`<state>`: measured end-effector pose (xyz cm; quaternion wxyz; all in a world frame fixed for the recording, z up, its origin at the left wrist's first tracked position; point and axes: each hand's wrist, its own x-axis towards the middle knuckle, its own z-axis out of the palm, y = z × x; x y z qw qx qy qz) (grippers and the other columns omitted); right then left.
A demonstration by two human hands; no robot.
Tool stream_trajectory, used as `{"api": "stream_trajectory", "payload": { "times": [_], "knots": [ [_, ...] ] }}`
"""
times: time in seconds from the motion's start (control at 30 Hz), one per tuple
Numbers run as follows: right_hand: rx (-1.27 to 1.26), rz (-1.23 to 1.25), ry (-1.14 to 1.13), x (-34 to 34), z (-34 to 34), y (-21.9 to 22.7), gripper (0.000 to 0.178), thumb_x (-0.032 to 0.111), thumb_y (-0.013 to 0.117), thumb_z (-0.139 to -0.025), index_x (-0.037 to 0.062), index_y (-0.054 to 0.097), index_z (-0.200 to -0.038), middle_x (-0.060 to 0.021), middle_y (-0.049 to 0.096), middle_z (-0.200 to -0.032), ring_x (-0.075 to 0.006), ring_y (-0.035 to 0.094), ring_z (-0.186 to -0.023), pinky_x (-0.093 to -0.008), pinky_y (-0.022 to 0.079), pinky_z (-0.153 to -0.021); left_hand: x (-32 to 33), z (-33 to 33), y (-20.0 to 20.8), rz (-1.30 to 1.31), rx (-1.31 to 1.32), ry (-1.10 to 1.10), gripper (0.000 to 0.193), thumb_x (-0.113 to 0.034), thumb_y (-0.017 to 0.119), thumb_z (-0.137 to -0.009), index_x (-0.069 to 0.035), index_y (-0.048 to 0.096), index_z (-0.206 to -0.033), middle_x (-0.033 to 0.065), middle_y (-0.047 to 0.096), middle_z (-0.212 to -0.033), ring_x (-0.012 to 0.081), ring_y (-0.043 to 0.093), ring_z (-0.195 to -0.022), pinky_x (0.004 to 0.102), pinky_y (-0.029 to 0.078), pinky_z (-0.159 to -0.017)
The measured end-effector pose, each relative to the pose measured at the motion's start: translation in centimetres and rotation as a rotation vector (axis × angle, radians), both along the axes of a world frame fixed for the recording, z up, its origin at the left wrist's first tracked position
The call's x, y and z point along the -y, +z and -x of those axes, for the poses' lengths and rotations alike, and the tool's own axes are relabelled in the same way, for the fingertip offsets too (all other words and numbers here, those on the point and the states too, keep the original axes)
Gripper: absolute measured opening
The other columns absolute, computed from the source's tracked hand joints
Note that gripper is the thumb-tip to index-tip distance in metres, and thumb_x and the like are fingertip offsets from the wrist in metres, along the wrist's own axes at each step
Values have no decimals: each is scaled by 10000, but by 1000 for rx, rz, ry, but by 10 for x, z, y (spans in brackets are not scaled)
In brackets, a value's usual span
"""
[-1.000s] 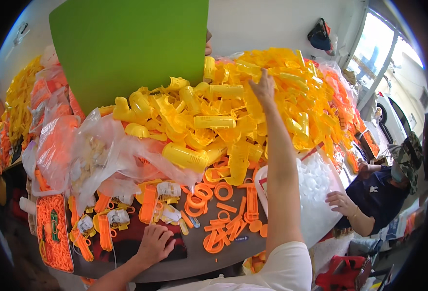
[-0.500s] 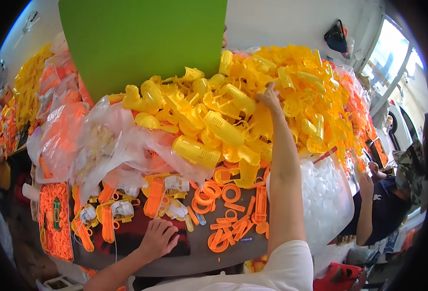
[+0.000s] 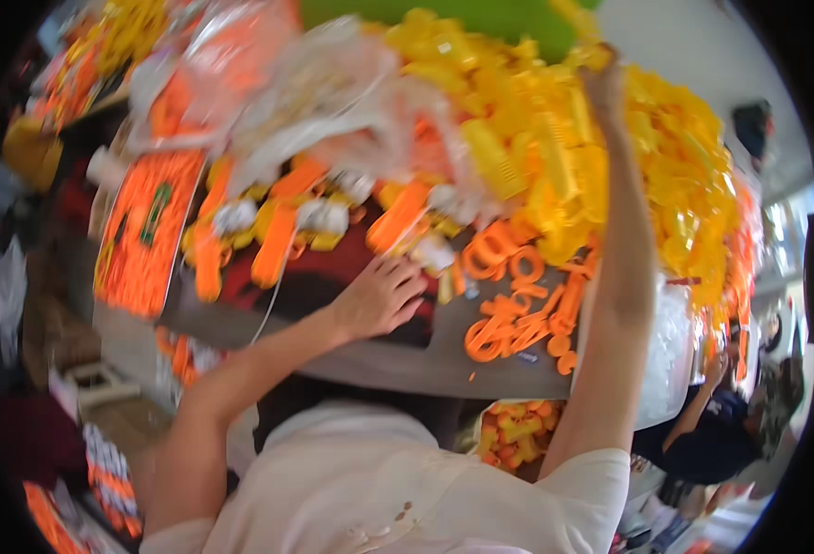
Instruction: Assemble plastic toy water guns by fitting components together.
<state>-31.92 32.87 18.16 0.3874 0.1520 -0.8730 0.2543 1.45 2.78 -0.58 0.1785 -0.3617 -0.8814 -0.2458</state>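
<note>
My right hand (image 3: 603,81) is stretched out over the far part of a large heap of yellow plastic parts (image 3: 684,148). Its fingers are closed on a yellow plastic part (image 3: 573,17), though motion blurs the grip. My left hand (image 3: 384,297) lies palm down and open, fingers a little bent, on a dark red and black mat (image 3: 319,277). Just beyond its fingertips is an orange and yellow plastic assembly (image 3: 398,217) with a white piece. Similar assemblies (image 3: 278,245) stand in a row to its left. Orange rings and strips (image 3: 499,323) are scattered to the right of this hand.
A tray of small orange parts (image 3: 149,240) sits at the table's left. Clear plastic bags (image 3: 324,83) lie behind the assemblies, and a green panel (image 3: 444,17) stands at the back. A bag of white parts (image 3: 661,360) is on the right, near another person (image 3: 716,415).
The view has tilted down and turned, showing more of my body. My right hand now has a yellow part in its fingers above the heap. My left hand still rests on the mat.
</note>
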Motion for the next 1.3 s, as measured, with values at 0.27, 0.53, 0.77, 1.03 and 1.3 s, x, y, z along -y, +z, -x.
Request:
{"api": "stream_trajectory", "payload": {
  "times": [0.27,0.53,0.77,1.03,1.3],
  "knots": [
    [765,237,765,130,-252,-27,685,-11,604,-766,57,413,-1420,-66,480,-1409,-235,428,-1341,-334,347,-1080,0,-44,5,-112,-251,-109,170,-183,677,-776,-66,585,-859,68,589,-944,242,577,-953,390,461,-903],
    [499,-448,506,151,-354,-143,700,-97,526,-766,123,458,-1427,-173,287,-1565,-370,240,-1448,-463,198,-1173,54,-157,1,-479,-92,-73,164,-41,704,-811,-50,645,-963,52,621,-942,216,605,-806,352,511,-751],
    [642,-486,586,157,-358,-141,860,95,648,-779,207,292,-1554,-122,107,-1643,-359,86,-1505,-501,62,-1203,184,-230,-73,-319,-55,1108,219,-34,704,-786,-65,630,-990,110,591,-1001,307,580,-948,413,471,-815],
    [466,-214,590,176,-373,-140,519,54,618,-892,124,521,-1397,-113,362,-1547,-315,282,-1451,-465,210,-1174,261,-264,-115,194,173,1178,563,-23,713,-717,-120,557,-1249,101,487,-1275,316,491,-1156,437,433,-975],
    [471,70,722,211,-422,-124,281,-91,593,-832,34,700,-1060,-122,652,-1175,-306,573,-1126,-397,433,-991,260,-265,-68,117,-103,957,379,-37,731,-698,-32,674,-1072,72,640,-1084,278,601,-979,395,513,-835]
  ]
}}
